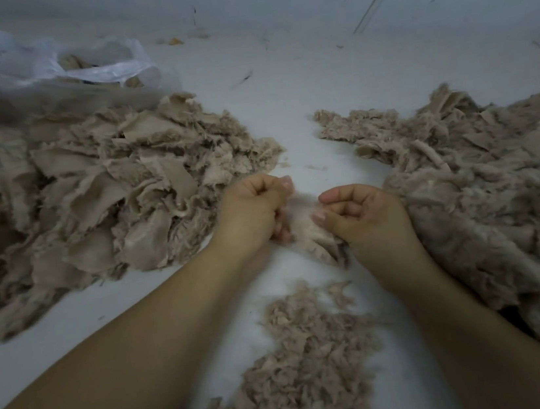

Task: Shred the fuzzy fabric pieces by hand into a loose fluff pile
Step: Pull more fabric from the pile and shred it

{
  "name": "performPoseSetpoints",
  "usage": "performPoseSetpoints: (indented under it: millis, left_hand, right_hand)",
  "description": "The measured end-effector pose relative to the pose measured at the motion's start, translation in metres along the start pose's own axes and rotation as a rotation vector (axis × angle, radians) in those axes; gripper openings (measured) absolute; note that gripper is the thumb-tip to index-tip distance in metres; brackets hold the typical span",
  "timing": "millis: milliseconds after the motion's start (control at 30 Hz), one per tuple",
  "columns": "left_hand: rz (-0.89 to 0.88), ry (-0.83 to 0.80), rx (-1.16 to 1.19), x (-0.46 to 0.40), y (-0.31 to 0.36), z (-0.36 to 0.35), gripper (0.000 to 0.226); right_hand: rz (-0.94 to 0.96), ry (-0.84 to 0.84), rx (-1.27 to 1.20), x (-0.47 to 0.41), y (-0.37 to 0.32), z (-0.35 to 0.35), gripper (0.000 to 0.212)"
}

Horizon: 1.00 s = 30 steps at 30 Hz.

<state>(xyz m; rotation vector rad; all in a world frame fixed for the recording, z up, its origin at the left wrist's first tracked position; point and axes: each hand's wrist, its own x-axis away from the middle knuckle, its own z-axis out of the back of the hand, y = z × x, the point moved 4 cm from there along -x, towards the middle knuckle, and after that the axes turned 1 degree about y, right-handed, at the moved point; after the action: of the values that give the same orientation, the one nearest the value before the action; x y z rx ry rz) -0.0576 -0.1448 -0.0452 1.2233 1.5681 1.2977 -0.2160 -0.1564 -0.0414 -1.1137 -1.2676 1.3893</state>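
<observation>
Fluff lies closest, a small loose pile (304, 371) on the white floor (316, 95), below the fingers and between the two bare arms. Just above it, the left hand (252, 213) and the right hand (363, 216) hold one fuzzy piece (313, 233) between them. The fingers of both hands are curled tight and pinch the piece, the left ones on its left edge and the right ones on its right edge, with thin wisps stretched across the gap between the thumbs. I think the hands are pulling it apart. If the pinch is too small, the fuzz could slip out and only a few hairs would come off. If the pull is too hard and quick, bits could fly away from the fluff pile and land on the bare floor, or drop into the wrong heap. To the left of the fingers sits a big heap of flat torn scraps (96, 199), which look not shredded yet, so much work seems left. To the right of the fingers lies a big fuzzy heap (487, 193), touching the right wrist; that arm could drag some of it into the fluff. Farthest away, up and left of the fingers, a clear plastic bag (99, 67) lies open with some scraps inside.
</observation>
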Motion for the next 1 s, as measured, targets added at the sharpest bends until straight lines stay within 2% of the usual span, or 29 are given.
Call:
performPoseSetpoints:
  millis: [33,100,167,200,233,300,367,500,667,733,800,867,1000]
  left_hand:
    - [0.003,-0.013,0.071,-0.001,0.002,0.003,0.029]
    - [0.045,-0.237,0.093,0.002,0.008,0.003,0.015]
    - [0.176,-0.56,-0.033,0.012,0.012,0.0,0.008]
    - [0.222,-0.646,-0.137,0.017,0.012,0.0,0.011]
    - [0.241,-0.658,-0.248,0.019,0.012,-0.001,0.017]
    - [0.238,-0.55,-0.439,0.02,0.01,-0.005,0.044]
    - [0.233,-0.44,-0.517,0.02,0.007,-0.014,0.057]
    - [0.184,-0.35,-0.418,0.018,0.003,-0.016,0.032]
    - [0.264,-0.319,-0.091,0.013,0.006,-0.004,0.035]
    - [0.282,-0.367,-0.121,0.014,0.007,-0.007,0.044]
    - [0.249,-0.43,-0.27,0.017,0.006,-0.014,0.05]
    - [0.201,-0.41,-0.351,0.017,0.004,-0.017,0.037]
    - [0.227,-0.355,-0.164,0.012,0.002,-0.009,0.03]
  right_hand:
    - [-0.001,0.027,-0.015,0.0,0.0,0.001,0.015]
    - [0.005,0.101,-0.063,-0.001,0.0,0.005,0.011]
    - [0.018,0.164,-0.094,-0.001,-0.001,0.007,0.008]
    - [0.02,0.179,-0.111,0.0,-0.001,0.008,0.008]
    - [0.02,0.183,-0.124,0.0,-0.002,0.007,0.008]
    - [0.03,0.175,-0.121,0.002,-0.003,0.006,0.009]
    - [0.049,0.168,-0.103,0.003,-0.005,0.006,0.01]
    - [0.066,0.178,-0.096,0.003,-0.006,0.006,0.01]
    - [0.052,0.204,-0.091,0.001,-0.004,0.006,0.005]
    - [0.056,0.206,-0.054,0.0,-0.004,0.006,0.005]
    - [0.065,0.203,-0.029,0.001,-0.004,0.006,0.007]
    - [0.071,0.199,-0.02,0.001,-0.004,0.006,0.008]
    - [0.051,0.221,-0.063,0.001,-0.002,0.008,0.008]
